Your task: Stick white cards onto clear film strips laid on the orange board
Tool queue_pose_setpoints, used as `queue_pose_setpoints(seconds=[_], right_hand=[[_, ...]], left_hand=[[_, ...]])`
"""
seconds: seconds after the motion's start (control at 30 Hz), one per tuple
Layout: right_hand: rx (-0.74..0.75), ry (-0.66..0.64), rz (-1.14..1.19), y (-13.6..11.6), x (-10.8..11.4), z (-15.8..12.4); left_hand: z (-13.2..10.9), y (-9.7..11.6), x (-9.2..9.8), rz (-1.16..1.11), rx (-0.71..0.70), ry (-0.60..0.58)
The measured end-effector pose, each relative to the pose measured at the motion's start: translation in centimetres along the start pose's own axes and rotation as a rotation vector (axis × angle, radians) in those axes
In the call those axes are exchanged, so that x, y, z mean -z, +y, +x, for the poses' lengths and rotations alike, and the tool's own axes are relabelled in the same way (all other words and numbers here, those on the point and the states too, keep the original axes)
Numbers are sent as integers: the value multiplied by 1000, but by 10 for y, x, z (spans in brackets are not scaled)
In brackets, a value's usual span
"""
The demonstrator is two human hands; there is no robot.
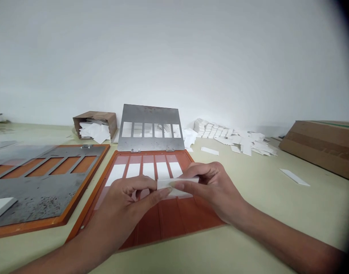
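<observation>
Between both hands I hold a narrow white card strip (177,182), pinched at its two ends. My left hand (129,199) grips its left end with thumb and fingers, and my right hand (208,184) closes on the right part. Below them lies an orange-brown jig board (168,217) with lengthwise grooves. White card pieces (134,170) sit side by side across its upper half, with clear film-like strips showing beyond their ends. Hinged at the board's far edge, a grey metal plate (151,113) with a row of rectangular windows stands raised.
At left, a second jig (46,190) lies with its windowed plate down, a white stack (2,207) on it. Behind stands an open carton (96,116) of white scraps. White strips (245,142) are heaped at back right, near a cardboard box (319,144). One loose strip (294,177) lies right.
</observation>
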State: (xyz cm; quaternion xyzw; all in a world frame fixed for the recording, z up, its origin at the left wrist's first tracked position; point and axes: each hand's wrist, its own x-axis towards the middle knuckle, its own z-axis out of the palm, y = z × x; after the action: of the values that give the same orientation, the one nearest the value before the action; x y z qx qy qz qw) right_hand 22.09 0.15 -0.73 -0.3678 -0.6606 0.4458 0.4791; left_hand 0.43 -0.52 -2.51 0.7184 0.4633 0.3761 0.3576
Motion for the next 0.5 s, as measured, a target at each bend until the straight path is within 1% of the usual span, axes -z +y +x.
queue_pose_setpoints(seconds=[0.1,0.17,0.27,0.33,0.4,0.43,0.5], right_hand=[[0,-66,30,-2,4,-1],[-28,-103,24,-2,7,0],[-98,-148,-9,1,15,4],[-115,-133,-50,3,25,7],[-83,-42,-129,4,45,9],[-49,38,-181,5,58,9],[38,240,-325,5,90,7]], left_hand=[[-2,2,2,-22,-30,6],[-2,2,3,-29,-44,15],[-2,-1,3,13,-15,8],[-1,-6,4,12,9,28],[-1,-13,6,-38,26,95],[-1,-18,8,-66,39,144],[1,-27,10,-84,82,243]])
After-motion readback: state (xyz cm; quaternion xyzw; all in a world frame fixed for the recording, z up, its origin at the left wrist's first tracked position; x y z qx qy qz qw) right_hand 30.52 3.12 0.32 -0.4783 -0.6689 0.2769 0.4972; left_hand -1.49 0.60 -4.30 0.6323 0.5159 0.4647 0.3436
